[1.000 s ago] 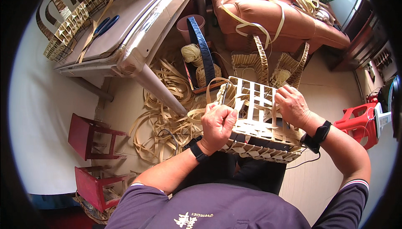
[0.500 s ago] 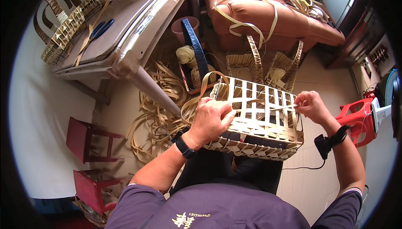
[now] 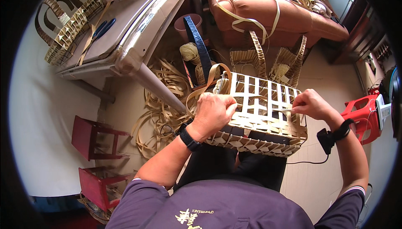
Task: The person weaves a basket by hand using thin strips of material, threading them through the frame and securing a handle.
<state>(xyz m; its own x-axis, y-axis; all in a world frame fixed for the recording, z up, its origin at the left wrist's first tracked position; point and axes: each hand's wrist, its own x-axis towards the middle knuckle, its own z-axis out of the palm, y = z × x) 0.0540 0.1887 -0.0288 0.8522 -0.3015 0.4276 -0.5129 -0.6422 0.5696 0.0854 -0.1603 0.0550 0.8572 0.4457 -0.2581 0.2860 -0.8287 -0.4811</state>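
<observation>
A partly woven basket (image 3: 268,131) of pale and tan flat strips lies across my lap, its open lattice face turned up. My left hand (image 3: 213,112) rests at its left side, thumb and fingers closed in a pinch on a tan weaving strip (image 3: 214,67) that loops up beside the basket. Over the right edge, my right hand (image 3: 312,104) pinches a pale strip end that runs across the lattice. Whether both hands hold the same strip I cannot tell. Dark wristbands sit on both arms; the right one carries a black device (image 3: 324,140) with a cable.
Loose tan strips (image 3: 161,90) are heaped on the floor at left. A table (image 3: 113,32) bears blue-handled scissors (image 3: 102,28). Beyond stand handled baskets (image 3: 289,61) and a padded orange seat (image 3: 276,15). A red plastic stool (image 3: 362,113) is at right, dark red stools (image 3: 90,139) at left.
My right hand's fingertips have shifted a little inward and nearer to me over the basket's right edge, still pinching. My left hand keeps its pinch. The whole view has shifted slightly.
</observation>
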